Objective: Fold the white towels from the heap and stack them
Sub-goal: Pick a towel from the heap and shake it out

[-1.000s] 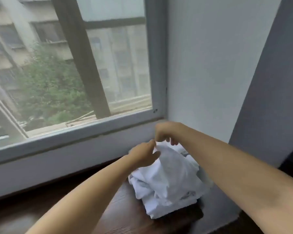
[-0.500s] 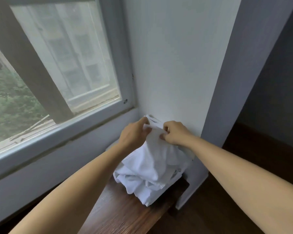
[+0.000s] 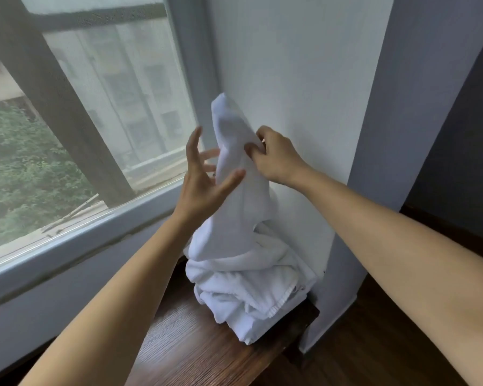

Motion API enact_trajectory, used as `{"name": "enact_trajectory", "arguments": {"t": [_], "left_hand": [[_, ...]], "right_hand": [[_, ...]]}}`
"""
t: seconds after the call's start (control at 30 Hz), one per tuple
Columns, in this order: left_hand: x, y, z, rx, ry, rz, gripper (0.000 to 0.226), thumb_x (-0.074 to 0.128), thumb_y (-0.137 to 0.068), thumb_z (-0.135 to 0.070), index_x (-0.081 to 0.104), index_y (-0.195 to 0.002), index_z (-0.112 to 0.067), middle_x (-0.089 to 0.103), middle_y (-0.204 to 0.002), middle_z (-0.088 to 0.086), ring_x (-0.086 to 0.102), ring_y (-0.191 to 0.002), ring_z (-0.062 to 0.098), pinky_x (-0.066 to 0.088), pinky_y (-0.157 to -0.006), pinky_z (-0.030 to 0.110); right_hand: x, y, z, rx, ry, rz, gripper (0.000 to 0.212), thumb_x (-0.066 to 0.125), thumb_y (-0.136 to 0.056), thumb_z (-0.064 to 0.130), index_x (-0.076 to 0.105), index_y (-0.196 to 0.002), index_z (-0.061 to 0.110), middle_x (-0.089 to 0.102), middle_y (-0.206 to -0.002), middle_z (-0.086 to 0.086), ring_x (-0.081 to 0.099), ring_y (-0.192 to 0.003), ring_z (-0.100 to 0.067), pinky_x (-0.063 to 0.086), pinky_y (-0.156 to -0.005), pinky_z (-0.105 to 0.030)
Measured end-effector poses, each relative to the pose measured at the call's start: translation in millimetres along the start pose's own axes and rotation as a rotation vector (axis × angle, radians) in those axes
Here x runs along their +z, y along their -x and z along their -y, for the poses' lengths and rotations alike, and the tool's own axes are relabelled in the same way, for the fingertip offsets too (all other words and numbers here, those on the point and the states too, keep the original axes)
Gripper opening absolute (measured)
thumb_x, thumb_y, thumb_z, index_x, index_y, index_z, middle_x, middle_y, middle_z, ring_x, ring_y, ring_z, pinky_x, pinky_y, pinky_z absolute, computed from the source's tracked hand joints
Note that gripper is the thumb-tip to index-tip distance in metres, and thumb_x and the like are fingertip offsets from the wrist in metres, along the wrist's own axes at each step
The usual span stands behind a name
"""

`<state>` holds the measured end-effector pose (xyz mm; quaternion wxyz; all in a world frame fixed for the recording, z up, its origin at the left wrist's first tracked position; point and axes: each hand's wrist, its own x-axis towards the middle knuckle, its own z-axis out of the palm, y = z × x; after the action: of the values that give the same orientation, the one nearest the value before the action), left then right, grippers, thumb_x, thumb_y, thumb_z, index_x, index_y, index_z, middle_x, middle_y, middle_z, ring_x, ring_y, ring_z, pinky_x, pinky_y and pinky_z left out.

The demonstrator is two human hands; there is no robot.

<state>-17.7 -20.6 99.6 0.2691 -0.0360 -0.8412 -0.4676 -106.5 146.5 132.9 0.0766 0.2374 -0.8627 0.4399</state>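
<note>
Head view: my right hand [image 3: 273, 160] pinches a white towel [image 3: 232, 151] lifted from the heap [image 3: 251, 288] below on the tabletop [image 3: 195, 346]; my left hand [image 3: 204, 179], fingers [image 3: 193, 146] spread, touches it.

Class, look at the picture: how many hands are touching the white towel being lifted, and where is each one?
2. The right hand pinches the lifted towel near its top, on the wall side. The left hand, fingers spread, touches its window side, lower down. The heap lies below.

Head camera, close, facing forward-down toward window corner [image 3: 207, 112].
</note>
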Motion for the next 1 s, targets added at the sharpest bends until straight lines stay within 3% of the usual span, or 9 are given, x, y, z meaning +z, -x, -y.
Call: {"name": "enact_trajectory", "arguments": {"t": [0.1, 0.23, 0.3, 0.37, 0.5, 0.6, 0.7, 0.77, 1.0], "left_hand": [[2, 15, 29, -0.127, -0.158, 0.126, 0.096, 0.088, -0.074, -0.042, 0.029, -0.148, -0.030, 0.052, -0.125, -0.019, 0.056, -0.114, 0.006, 0.049, -0.086, 0.028], [4, 16, 45, -0.238, -0.113, -0.059, 0.025, 0.073, -0.090, -0.026, 0.062, -0.112, -0.023, 0.068, -0.093, -0.015, 0.067, -0.091, 0.014, 0.050, -0.068, 0.027], [-2, 11, 40, -0.213, -0.053, -0.159, 0.010, 0.066, -0.092, -0.016, 0.063, -0.099, -0.023, 0.068, -0.086, -0.017, 0.064, -0.080, 0.002, 0.051, -0.068, 0.028], [-15, 3, 33, -0.171, -0.041, -0.229, 0.015, 0.060, -0.090, -0.006, 0.062, -0.097, -0.020, 0.066, -0.085, -0.015, 0.059, -0.074, -0.006, 0.050, -0.070, 0.027], [-48, -15, 23, -0.105, -0.077, -0.278, 0.023, 0.050, -0.080, -0.003, 0.061, -0.099, -0.006, 0.067, -0.092, 0.002, 0.058, -0.083, 0.011, 0.053, -0.077, 0.039], [-65, -22, 14, -0.094, -0.122, -0.265, 0.022, 0.054, -0.080, -0.012, 0.057, -0.102, -0.017, 0.062, -0.084, -0.014, 0.057, -0.076, 0.002, 0.049, -0.072, 0.032], [-70, -23, 8, -0.129, -0.094, -0.300, 0.034, 0.066, -0.084, -0.017, 0.051, -0.115, -0.017, 0.064, -0.084, -0.008, 0.060, -0.065, -0.005, 0.051, -0.066, 0.026], [-71, -21, 7, -0.157, -0.093, -0.341, 0.044, 0.072, -0.085, -0.016, 0.048, -0.121, -0.012, 0.062, -0.085, -0.004, 0.057, -0.058, -0.009, 0.050, -0.060, 0.020], [-114, -7, 12, -0.114, -0.191, -0.422, 0.033, 0.077, -0.077, -0.035, 0.056, -0.078, -0.010, 0.056, -0.068, -0.004, 0.050, -0.061, 0.009, 0.044, -0.058, 0.034]], "right_hand": [[-4, -12, 18, -0.069, -0.090, -0.075, 0.023, 0.059, -0.099, 0.031, 0.053, -0.092, 0.010, 0.060, -0.074, 0.000, 0.056, -0.067, -0.020, 0.041, -0.056, -0.028], [-1, -18, 47, -0.187, -0.205, -0.019, 0.021, 0.064, -0.097, 0.030, 0.052, -0.087, 0.016, 0.058, -0.066, 0.006, 0.053, -0.057, -0.010, 0.040, -0.054, -0.020], [-2, -19, 56, -0.214, -0.293, 0.041, 0.019, 0.065, -0.097, 0.029, 0.056, -0.090, 0.015, 0.069, -0.072, 0.001, 0.065, -0.063, -0.014, 0.049, -0.058, -0.023], [-7, -20, 60, -0.199, -0.407, 0.089, 0.018, 0.067, -0.097, 0.027, 0.058, -0.095, 0.012, 0.076, -0.083, -0.007, 0.074, -0.075, -0.022, 0.058, -0.063, -0.032], [-15, -19, 52, -0.150, -0.420, 0.196, 0.036, 0.071, -0.095, 0.033, 0.061, -0.119, 0.008, 0.075, -0.108, -0.011, 0.075, -0.092, -0.028, 0.064, -0.070, -0.045], [-10, -16, 39, -0.120, -0.343, 0.135, 0.035, 0.065, -0.098, 0.042, 0.069, -0.109, 0.009, 0.077, -0.095, -0.007, 0.075, -0.075, -0.025, 0.063, -0.063, -0.041], [-4, -16, 31, -0.024, -0.422, 0.059, 0.046, 0.065, -0.099, 0.038, 0.066, -0.085, -0.006, 0.071, -0.070, -0.011, 0.065, -0.053, -0.021, 0.056, -0.055, -0.037], [-2, -17, 32, 0.023, -0.483, 0.041, 0.042, 0.062, -0.101, 0.034, 0.067, -0.093, -0.007, 0.072, -0.082, -0.019, 0.066, -0.058, -0.022, 0.058, -0.058, -0.038], [15, -20, 70, -0.003, -0.581, 0.199, 0.023, 0.053, -0.104, 0.022, 0.070, -0.111, 0.007, 0.073, -0.092, -0.008, 0.069, -0.069, -0.023, 0.057, -0.058, -0.037]]}}
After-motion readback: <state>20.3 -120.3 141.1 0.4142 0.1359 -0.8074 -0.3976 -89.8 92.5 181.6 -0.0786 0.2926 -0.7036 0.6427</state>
